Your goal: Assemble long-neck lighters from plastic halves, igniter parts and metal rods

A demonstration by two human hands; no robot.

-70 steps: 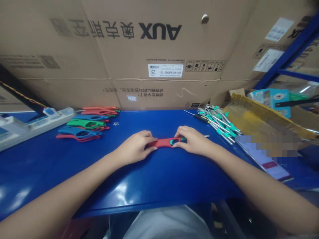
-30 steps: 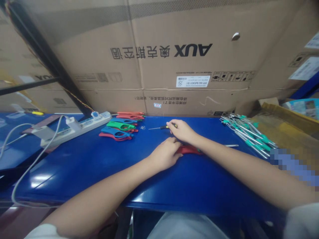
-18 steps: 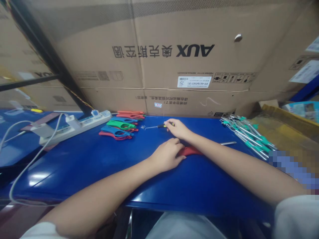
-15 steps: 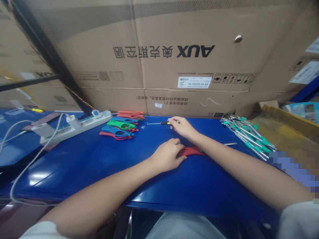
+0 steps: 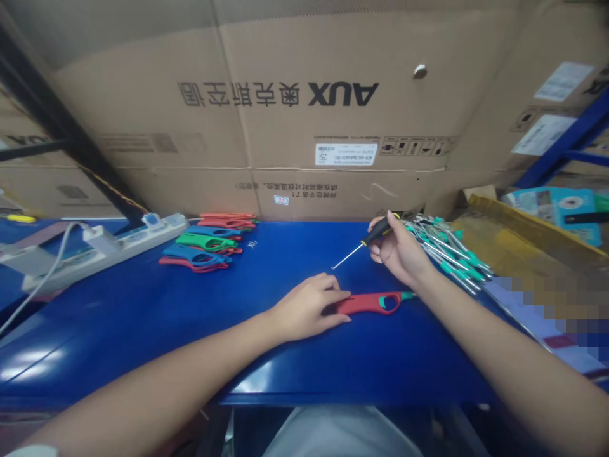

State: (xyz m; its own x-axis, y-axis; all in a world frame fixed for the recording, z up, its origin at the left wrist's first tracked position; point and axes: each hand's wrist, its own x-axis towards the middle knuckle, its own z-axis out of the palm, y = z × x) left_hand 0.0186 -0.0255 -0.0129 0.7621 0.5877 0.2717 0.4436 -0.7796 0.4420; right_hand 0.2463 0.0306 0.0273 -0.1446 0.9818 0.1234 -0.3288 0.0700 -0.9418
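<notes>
A red lighter handle (image 5: pixel 373 303) with a green trigger lies on the blue table (image 5: pixel 143 330). My left hand (image 5: pixel 307 306) rests on its left end, thumb and fingers closed over it and pinning it down. My right hand (image 5: pixel 398 249) is raised a little above the table behind the handle. It grips a small screwdriver (image 5: pixel 365 242) with a black and yellow grip, the thin shaft slanting down to the left with its tip near the table.
Several red, blue and green handles (image 5: pixel 204 244) are stacked at the back left beside a white power strip (image 5: pixel 95 244). A pile of green-tipped metal rods (image 5: pixel 447 251) lies at the right. Cardboard boxes (image 5: pixel 304 114) wall off the back. A yellow bag (image 5: pixel 518 244) sits far right.
My right hand picked the screwdriver up from the back of the table and carried it right, over the red handle. My left hand stayed on the handle. The camera turned right.
</notes>
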